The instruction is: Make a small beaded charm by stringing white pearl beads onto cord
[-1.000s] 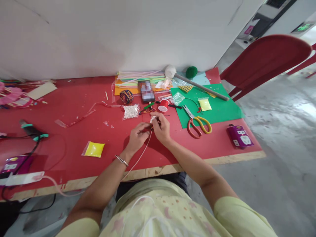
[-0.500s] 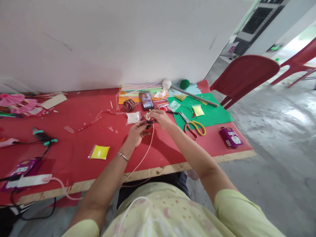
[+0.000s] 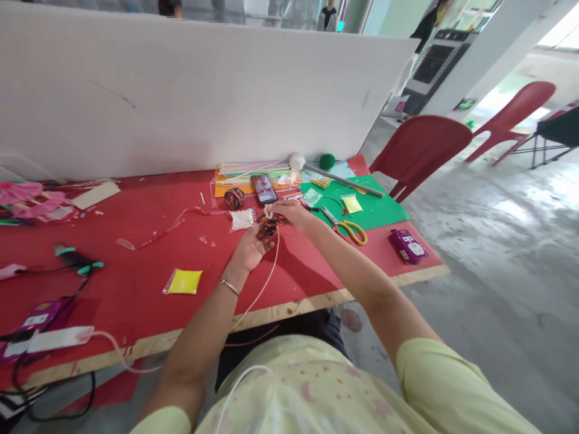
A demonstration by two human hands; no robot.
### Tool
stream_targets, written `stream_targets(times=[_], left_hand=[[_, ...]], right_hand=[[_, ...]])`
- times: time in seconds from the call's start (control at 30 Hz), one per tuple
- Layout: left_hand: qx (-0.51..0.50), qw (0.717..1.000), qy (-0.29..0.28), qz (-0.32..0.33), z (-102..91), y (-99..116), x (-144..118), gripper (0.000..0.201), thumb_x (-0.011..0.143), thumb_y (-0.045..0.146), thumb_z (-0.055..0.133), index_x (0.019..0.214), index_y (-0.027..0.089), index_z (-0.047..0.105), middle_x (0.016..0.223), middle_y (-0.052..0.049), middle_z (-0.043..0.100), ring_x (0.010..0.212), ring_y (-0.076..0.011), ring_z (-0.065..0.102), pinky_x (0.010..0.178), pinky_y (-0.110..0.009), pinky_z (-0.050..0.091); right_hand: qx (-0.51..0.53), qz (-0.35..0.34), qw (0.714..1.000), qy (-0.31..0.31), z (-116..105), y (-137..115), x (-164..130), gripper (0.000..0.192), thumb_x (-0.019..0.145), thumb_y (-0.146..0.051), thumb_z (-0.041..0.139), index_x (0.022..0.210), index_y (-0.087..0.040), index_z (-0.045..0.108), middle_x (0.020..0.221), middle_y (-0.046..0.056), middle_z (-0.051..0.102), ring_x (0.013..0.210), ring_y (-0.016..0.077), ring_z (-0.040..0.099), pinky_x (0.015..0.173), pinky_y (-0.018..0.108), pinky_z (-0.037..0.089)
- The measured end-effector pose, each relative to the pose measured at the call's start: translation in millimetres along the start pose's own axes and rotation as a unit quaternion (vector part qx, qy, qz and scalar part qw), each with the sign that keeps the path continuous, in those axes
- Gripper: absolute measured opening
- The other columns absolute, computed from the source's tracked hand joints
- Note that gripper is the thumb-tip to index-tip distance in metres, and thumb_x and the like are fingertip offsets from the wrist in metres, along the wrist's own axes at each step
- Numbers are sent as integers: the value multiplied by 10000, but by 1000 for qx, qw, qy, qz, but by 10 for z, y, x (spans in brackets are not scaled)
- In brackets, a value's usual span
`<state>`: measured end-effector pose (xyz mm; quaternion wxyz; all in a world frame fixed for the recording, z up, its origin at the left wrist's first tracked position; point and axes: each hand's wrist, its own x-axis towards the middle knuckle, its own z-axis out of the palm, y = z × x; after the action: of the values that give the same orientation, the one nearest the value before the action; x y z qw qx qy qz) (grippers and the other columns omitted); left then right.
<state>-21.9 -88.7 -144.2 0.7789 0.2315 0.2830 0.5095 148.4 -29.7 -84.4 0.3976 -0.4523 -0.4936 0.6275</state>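
Observation:
A small dark bundle of multicoloured yarn [image 3: 270,227] is between my two hands above the red table, with white beads at its upper side. My left hand [image 3: 251,247], palm partly turned up, holds the bundle from the left with its fingertips. From the right, my right hand [image 3: 292,212] reaches over the top, its fingers bent down onto the bundle and beads; its fingertips are partly hidden. A clear bag of white beads [image 3: 242,220] lies just left of the bundle. Behind it sit a multicoloured yarn ball [image 3: 234,198] and a phone [image 3: 265,190].
Yellow-handled scissors [image 3: 355,232] lie right on green sheet [image 3: 380,208], near a grey rod [image 3: 348,181]. A yellow packet [image 3: 184,281], glue gun [image 3: 76,260] and purple power socket [image 3: 38,319] are left. Another purple box [image 3: 408,246] sits right. A white panel [image 3: 203,102] stands behind.
The camera view has tilted up and turned right, showing more beyond the panel. My left fingers have loosened slightly, and my right hand lies flatter over the yarn bundle.

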Motion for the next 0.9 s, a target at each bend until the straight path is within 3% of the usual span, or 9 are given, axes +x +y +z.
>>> stream_targets(times=[0.1, 0.17, 0.4, 0.63, 0.8, 0.9], left_hand=[[32, 997, 28, 56, 5, -42, -4, 402, 653, 126, 873, 1014, 203, 712, 921, -5, 758, 776, -111, 696, 595, -186, 499], [40, 995, 42, 79, 0, -47, -3, 438, 618, 129, 891, 1012, 204, 715, 879, 14, 745, 718, -89, 676, 568, -174, 484], [73, 990, 38, 117, -31, 41, -35, 518, 598, 204, 915, 1078, 213, 719, 978, -20, 771, 826, -166, 750, 549, -194, 550], [70, 989, 47, 118, -19, 120, -65, 458, 612, 144, 888, 1040, 185, 731, 968, -32, 778, 812, -173, 763, 581, -208, 574], [47, 995, 2, 83, -59, 126, -85, 346, 738, 171, 795, 1076, 174, 728, 1075, -70, 778, 940, -212, 769, 643, -232, 603], [43, 995, 7, 87, -67, 108, -90, 347, 743, 157, 781, 1086, 170, 728, 1061, -75, 781, 932, -219, 772, 648, -245, 607]], right_hand=[[6, 14, 1000, -5, 48, -86, -8, 352, 662, -468, 868, 802, -170, 742, 761, 17, 703, 681, 104, 576, 584, 220, 452], [40, 43, 998, -11, 91, -136, -13, 312, 678, -420, 856, 809, -162, 738, 787, 31, 724, 690, 108, 591, 589, 218, 461], [134, 93, 985, -61, 207, -132, -44, 247, 820, -417, 726, 904, -185, 731, 921, 47, 772, 795, 150, 672, 647, 241, 525], [115, 58, 991, -30, 193, -19, -158, 233, 807, -377, 767, 967, -211, 730, 961, 24, 762, 821, 135, 680, 693, 231, 549], [142, 86, 986, -14, 147, 104, -228, 208, 778, -311, 769, 945, -206, 704, 866, -10, 737, 726, 110, 654, 676, 224, 546], [148, 88, 985, -19, 149, 175, -266, 243, 769, -346, 785, 940, -200, 692, 836, -6, 722, 701, 110, 644, 658, 228, 543]])
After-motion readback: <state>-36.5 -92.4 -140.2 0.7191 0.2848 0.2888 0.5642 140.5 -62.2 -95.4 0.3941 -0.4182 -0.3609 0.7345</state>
